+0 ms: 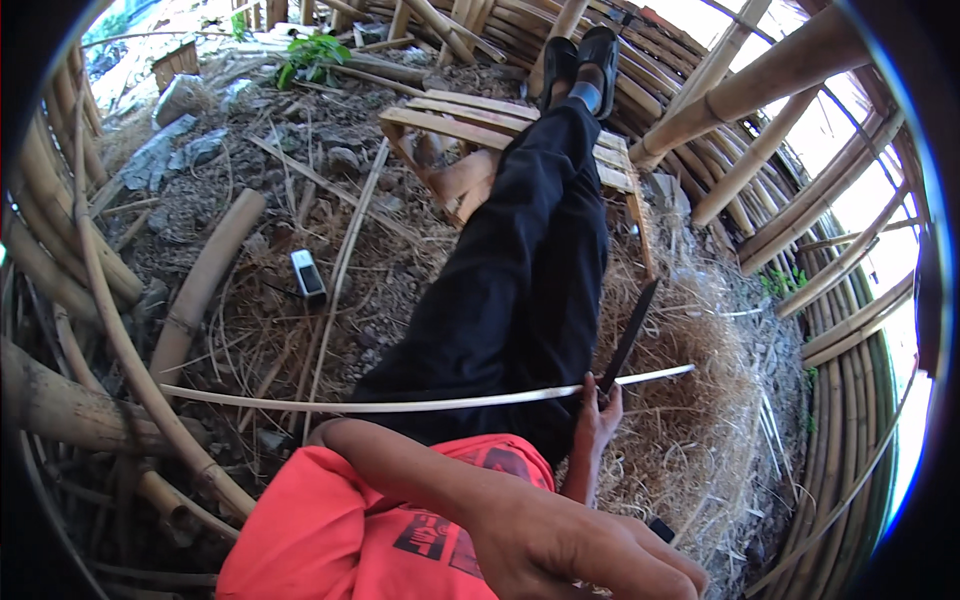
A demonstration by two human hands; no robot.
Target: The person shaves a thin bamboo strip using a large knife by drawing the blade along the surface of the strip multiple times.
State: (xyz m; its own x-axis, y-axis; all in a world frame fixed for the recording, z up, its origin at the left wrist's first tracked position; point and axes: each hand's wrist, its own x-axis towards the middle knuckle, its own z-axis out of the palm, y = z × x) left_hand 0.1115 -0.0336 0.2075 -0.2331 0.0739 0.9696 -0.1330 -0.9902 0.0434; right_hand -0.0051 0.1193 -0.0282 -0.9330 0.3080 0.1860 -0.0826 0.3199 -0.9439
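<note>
My right hand (597,425) is closed at the right of my lap, round the lower end of a dark-bladed knife (632,335) whose blade points away from me. A long pale bamboo strip (430,405) lies crosswise over my thighs and passes through the same hand. Its short end sticks out to the right, its long end far to the left. My left hand (600,555) is raised close at the lower edge, forearm bent across my red shirt. Its fingers are curled, and whatever they hold is hidden. A small black object (660,528) shows beside it; its kind is unclear.
My legs stretch forward over a low slatted bamboo bench (450,118). Pale shavings (690,420) pile up on the right. A small white and black device (308,274) and a thick bamboo piece (210,280) lie left. Bamboo poles (760,90) and walls surround me.
</note>
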